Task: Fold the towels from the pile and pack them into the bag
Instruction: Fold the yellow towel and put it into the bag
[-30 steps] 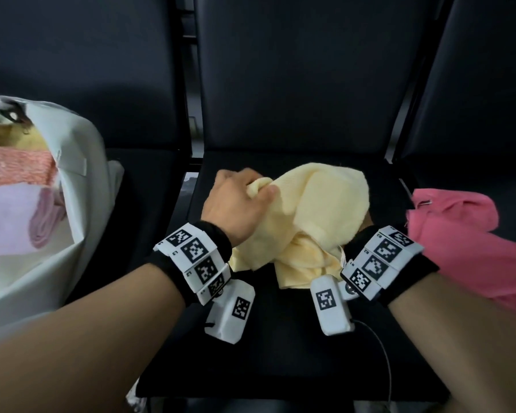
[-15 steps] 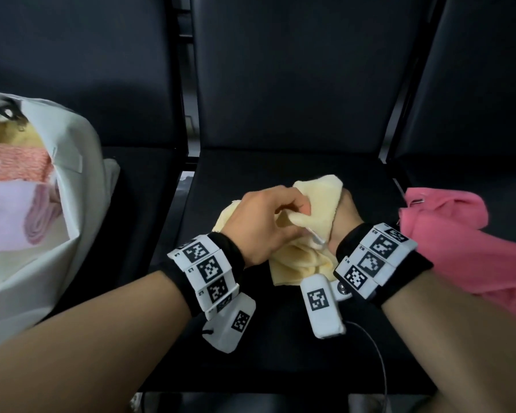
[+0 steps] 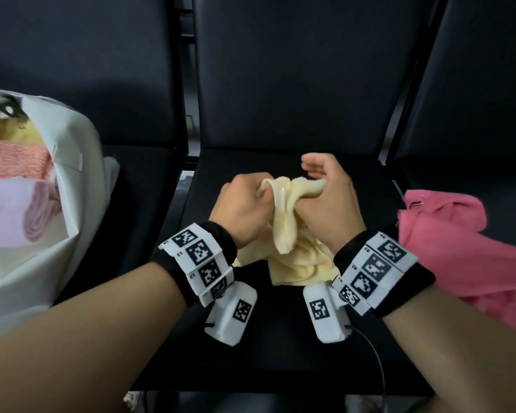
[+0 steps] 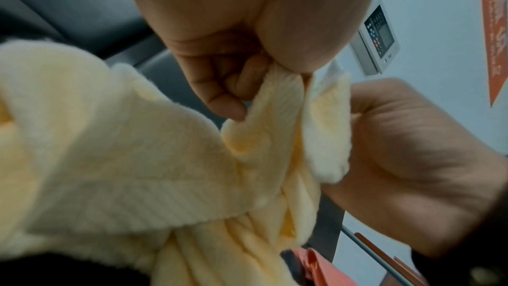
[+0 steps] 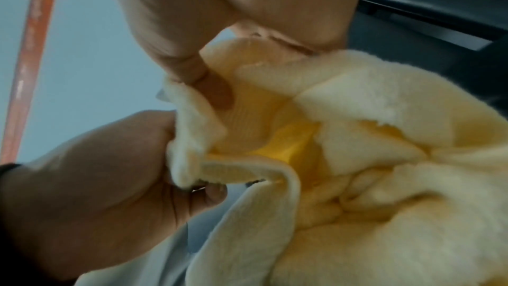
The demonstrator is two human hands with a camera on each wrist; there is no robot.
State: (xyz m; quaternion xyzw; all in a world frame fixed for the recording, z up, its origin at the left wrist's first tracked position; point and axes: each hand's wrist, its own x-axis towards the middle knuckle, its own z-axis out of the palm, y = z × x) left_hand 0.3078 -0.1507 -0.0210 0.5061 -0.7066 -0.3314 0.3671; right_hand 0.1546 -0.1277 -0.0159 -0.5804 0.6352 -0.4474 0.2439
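**Both hands bunched on the yellow towel, mid-seat**

Biggest thing here is the row of black padded chairs [image 3: 295,84], and all the action sits over the middle seat. On the left seat there's a white fabric bag [image 3: 72,162] gaping open, with folded pink and orange towels [image 3: 15,204] stacked inside. The right seat has a loose pink towel [image 3: 459,251] in a heap. Then the soft pale-yellow fleece towel [image 3: 298,260], crumpled, lower part lying on the middle seat and the top edge lifted. The person's left hand [image 3: 245,210] has its fingers curled tight around that edge, and the right hand [image 3: 328,204] pinches the same edge right beside it, the two nearly touching.
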